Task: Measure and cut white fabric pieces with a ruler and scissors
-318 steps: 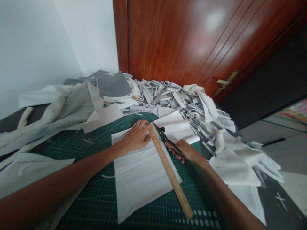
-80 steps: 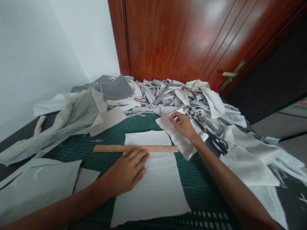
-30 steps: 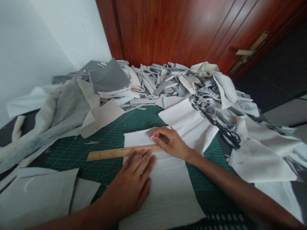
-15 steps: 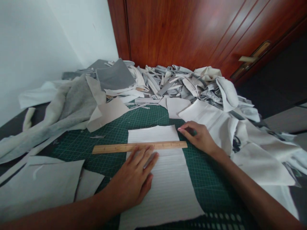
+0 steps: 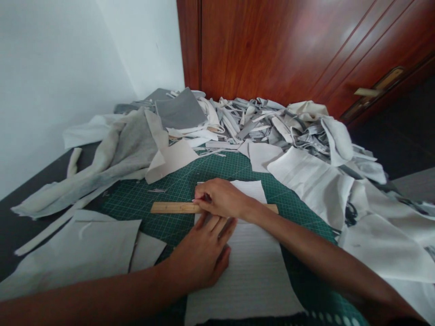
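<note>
A wooden ruler [image 5: 173, 208] lies across a white ribbed piece of fabric [image 5: 248, 258], both resting on a green cutting mat [image 5: 217, 167]. My left hand [image 5: 205, 251] is laid flat, fingers stretched, pressing the ruler's lower edge and the fabric. Above it, my right hand [image 5: 220, 198] crosses over the ruler with thumb and forefinger pinched near the fabric's left edge. Whatever sits in that pinch is too small to make out. The right hand and forearm hide the middle of the ruler and part of the fabric's top edge.
Grey-white fabric pieces [image 5: 84, 249] lie at the left, with a long rolled fabric [image 5: 102, 174] behind them. A heap of offcuts [image 5: 251, 120] lines the back against a wooden door [image 5: 272, 50]. More white cloth [image 5: 312, 181] spreads along the right.
My right hand has moved left from the fabric's right edge to its left edge, over the ruler. The left hand stays on the ruler. The view has shifted, so things appear further right.
</note>
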### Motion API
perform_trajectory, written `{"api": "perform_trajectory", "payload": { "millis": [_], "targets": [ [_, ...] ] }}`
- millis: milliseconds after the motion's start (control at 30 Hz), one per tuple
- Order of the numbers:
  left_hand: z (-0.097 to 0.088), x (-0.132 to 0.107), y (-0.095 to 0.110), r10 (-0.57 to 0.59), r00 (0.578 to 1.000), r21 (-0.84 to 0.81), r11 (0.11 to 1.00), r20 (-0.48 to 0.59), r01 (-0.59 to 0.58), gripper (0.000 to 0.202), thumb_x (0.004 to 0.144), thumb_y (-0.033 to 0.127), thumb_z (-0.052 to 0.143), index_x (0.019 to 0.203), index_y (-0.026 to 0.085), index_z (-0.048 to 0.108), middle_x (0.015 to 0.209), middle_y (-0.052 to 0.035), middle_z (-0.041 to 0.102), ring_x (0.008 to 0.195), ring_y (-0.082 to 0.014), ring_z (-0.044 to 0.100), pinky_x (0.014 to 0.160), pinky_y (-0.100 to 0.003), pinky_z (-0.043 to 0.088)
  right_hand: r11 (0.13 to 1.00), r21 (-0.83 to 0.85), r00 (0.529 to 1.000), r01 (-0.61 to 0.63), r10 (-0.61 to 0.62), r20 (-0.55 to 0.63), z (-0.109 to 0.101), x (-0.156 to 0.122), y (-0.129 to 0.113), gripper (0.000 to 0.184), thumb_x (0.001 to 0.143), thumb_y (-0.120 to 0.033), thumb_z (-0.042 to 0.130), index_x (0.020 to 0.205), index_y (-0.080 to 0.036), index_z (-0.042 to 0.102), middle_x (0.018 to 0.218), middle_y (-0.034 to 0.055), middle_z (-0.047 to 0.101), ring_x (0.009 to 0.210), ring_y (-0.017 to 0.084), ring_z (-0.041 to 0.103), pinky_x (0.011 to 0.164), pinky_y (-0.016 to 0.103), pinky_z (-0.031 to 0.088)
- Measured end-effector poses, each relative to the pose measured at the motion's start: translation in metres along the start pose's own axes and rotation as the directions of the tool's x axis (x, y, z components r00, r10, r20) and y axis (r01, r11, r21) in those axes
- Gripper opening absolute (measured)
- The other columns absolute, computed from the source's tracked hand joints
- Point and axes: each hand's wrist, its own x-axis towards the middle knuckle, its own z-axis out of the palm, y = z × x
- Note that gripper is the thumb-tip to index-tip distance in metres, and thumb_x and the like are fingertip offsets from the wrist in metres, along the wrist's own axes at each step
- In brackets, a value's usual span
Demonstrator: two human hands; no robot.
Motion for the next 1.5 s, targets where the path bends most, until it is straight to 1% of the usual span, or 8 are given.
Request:
{"api": "perform_trajectory", "payload": {
  "millis": [233,467,600,767,1033,1167,1300,1500],
  "targets": [
    [0.002,-0.001,-0.001,-0.001,1.000,-0.038,0.999,0.008,0.001,0.053,0.106,0.036,0.040,0.151,0.009,0.052,0.143,-0.0175,0.061,0.134,-0.0333,0.052,0.118,-0.058,0.039,1.000,-0.028,1.000,-0.010,0.011,0.027,-0.001,0.005,-0.003,0.016,0.088,-0.015,0.061,0.073,-0.019,0.059,0.071,-0.0021,0.061,0.067,0.012,0.052,0.064,0.027,0.030],
    [0.002,-0.001,-0.001,-0.004,0.999,-0.046,0.999,0.039,0.006,0.055,0.107,0.037,0.039,0.154,0.010,0.050,0.146,-0.0176,0.059,0.134,-0.0344,0.052,0.119,-0.061,0.038,0.996,-0.088,0.995,-0.009,0.018,0.103,-0.008,0.010,-0.008,0.016,0.090,-0.017,0.061,0.074,-0.019,0.061,0.069,-0.0015,0.060,0.066,0.012,0.051,0.062,0.027,0.027],
    [0.002,-0.001,-0.001,-0.001,0.999,-0.030,1.000,0.036,0.003,0.056,0.107,0.038,0.038,0.154,0.010,0.049,0.149,-0.0183,0.057,0.138,-0.0353,0.050,0.118,-0.060,0.039,0.993,-0.118,0.991,-0.014,0.030,0.130,-0.012,0.011,-0.010,0.015,0.088,-0.015,0.061,0.074,-0.019,0.060,0.070,-0.0015,0.059,0.066,0.013,0.050,0.061,0.027,0.026],
    [0.002,-0.001,-0.002,-0.007,0.999,-0.024,1.000,0.038,0.008,0.056,0.106,0.037,0.040,0.154,0.010,0.049,0.149,-0.0175,0.057,0.139,-0.0348,0.049,0.120,-0.058,0.038,0.997,-0.075,0.992,-0.022,0.031,0.121,-0.012,0.007,-0.006,0.016,0.089,-0.016,0.062,0.073,-0.020,0.059,0.069,-0.0017,0.061,0.064,0.012,0.049,0.061,0.028,0.025],
    [0.002,-0.001,-0.001,-0.009,1.000,-0.009,1.000,0.030,0.010,0.056,0.105,0.038,0.043,0.155,0.011,0.049,0.148,-0.0173,0.058,0.138,-0.0342,0.050,0.121,-0.057,0.036,0.997,-0.079,0.993,-0.020,0.028,0.111,-0.011,0.003,-0.002,0.013,0.087,-0.014,0.063,0.075,-0.019,0.062,0.070,-0.0023,0.062,0.065,0.012,0.051,0.060,0.027,0.025],
    [0.001,0.000,-0.002,-0.010,0.999,-0.006,1.000,0.041,0.010,0.056,0.105,0.037,0.043,0.154,0.011,0.049,0.146,-0.0170,0.059,0.137,-0.0350,0.050,0.120,-0.057,0.037,0.997,-0.082,0.995,-0.007,0.015,0.097,-0.012,-0.001,0.002,0.015,0.089,-0.017,0.064,0.074,-0.019,0.063,0.067,-0.0025,0.060,0.063,0.012,0.049,0.060,0.027,0.025],
    [0.001,0.000,-0.002,-0.010,0.999,0.007,1.000,0.043,0.010,0.057,0.105,0.037,0.042,0.155,0.011,0.048,0.146,-0.0169,0.059,0.136,-0.0348,0.051,0.120,-0.056,0.038,0.994,-0.110,0.996,-0.007,0.017,0.091,-0.015,-0.008,0.008,0.018,0.090,-0.019,0.065,0.072,-0.019,0.063,0.066,-0.0025,0.058,0.063,0.011,0.048,0.061,0.027,0.026],
    [0.004,-0.001,-0.003,0.013,1.000,0.038,0.999,0.010,-0.013,0.055,0.105,0.037,0.043,0.154,0.012,0.051,0.150,-0.0156,0.057,0.142,-0.0334,0.047,0.123,-0.053,0.035,0.993,-0.120,0.994,-0.017,0.030,0.105,-0.022,-0.019,0.015,0.016,0.091,-0.021,0.066,0.075,-0.019,0.065,0.070,-0.0015,0.062,0.066,0.012,0.050,0.063,0.027,0.027]
  ]
}}
